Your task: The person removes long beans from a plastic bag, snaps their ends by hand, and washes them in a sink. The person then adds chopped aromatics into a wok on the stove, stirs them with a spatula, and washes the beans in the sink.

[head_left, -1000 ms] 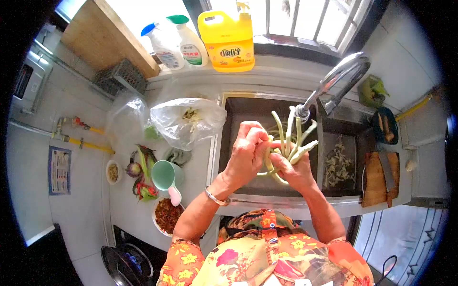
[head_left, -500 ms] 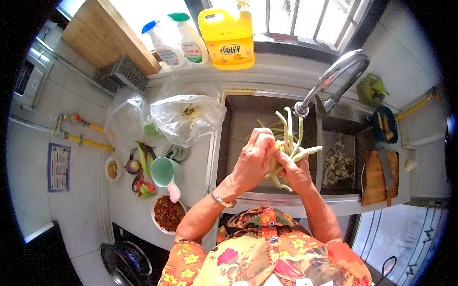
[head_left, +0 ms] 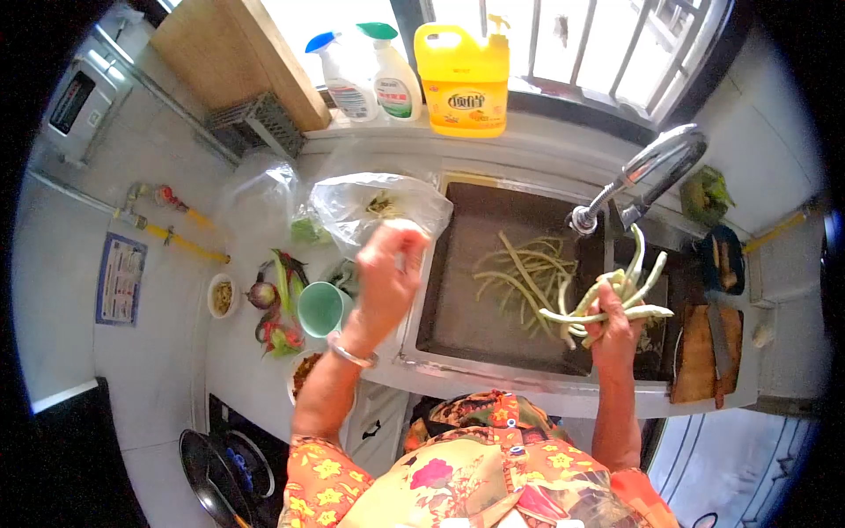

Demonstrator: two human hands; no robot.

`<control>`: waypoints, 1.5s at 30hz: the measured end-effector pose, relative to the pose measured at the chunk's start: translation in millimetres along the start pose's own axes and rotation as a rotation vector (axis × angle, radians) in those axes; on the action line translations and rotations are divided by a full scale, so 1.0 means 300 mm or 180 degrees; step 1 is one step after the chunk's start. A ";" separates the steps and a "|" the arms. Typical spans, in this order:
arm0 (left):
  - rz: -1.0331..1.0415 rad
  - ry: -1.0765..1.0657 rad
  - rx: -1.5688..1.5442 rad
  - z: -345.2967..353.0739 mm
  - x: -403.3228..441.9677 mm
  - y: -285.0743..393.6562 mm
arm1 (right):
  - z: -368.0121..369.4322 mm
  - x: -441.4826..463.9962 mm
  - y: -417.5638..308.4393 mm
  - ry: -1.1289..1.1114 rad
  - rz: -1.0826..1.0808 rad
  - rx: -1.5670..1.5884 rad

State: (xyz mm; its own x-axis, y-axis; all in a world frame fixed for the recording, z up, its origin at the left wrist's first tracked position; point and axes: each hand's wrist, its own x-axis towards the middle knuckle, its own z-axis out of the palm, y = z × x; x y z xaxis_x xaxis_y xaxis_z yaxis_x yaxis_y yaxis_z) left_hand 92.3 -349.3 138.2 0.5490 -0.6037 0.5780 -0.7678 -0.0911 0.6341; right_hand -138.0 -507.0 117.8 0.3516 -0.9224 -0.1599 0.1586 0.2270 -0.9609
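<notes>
My right hand (head_left: 614, 324) is wrapped round a bunch of long green beans (head_left: 650, 282), held above the divider between the two sink basins. More long beans (head_left: 528, 268) lie loose in the large dark basin (head_left: 466, 308). At the near edge of an open clear plastic bag (head_left: 339, 207) is my left hand (head_left: 392, 268), a bracelet on its wrist. Its fingers are curled together, and whatever they may pinch is too small to make out. Pale bean trimmings (head_left: 381, 204) sit inside the bag.
A chrome faucet (head_left: 647, 167) arches over the sink. Knife (head_left: 722, 348) and cutting board (head_left: 695, 361) lie at the right. A green cup (head_left: 323, 308), an onion (head_left: 261, 295) and peppers (head_left: 283, 339) stand left, with a wok (head_left: 207, 480) at the lower left.
My hands have moved apart from together over the sink. The left went left to the plastic bag; the right carried the beans rightward. The view has shifted slightly.
</notes>
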 end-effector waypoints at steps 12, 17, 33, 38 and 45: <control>-0.0472 -0.1163 0.2691 -0.061 0.129 -0.298 | -0.041 0.010 0.052 0.0188 0.0278 0.0925; 0.0315 -0.0712 0.1884 -0.045 0.128 -0.174 | -0.087 0.048 0.057 0.0096 0.0814 0.2057; -0.0006 -0.2743 -0.1927 0.368 -0.210 0.046 | -0.111 0.106 0.030 -0.0464 0.1256 0.4137; -0.1304 -0.3327 -0.3202 0.382 -0.253 0.082 | -0.135 0.128 0.086 0.0062 0.0963 0.3556; -0.1941 -0.3498 -0.3150 0.366 -0.236 0.120 | -0.119 0.139 0.121 0.0336 0.0716 0.3249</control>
State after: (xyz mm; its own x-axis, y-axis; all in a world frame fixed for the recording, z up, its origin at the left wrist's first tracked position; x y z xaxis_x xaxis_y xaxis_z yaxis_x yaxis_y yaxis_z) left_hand -10.5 -397.0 63.8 -0.1497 -0.9614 -0.2309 0.2137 -0.2594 0.9418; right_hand -150.4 -548.4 68.2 0.3949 -0.8377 -0.3772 0.8194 0.5069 -0.2678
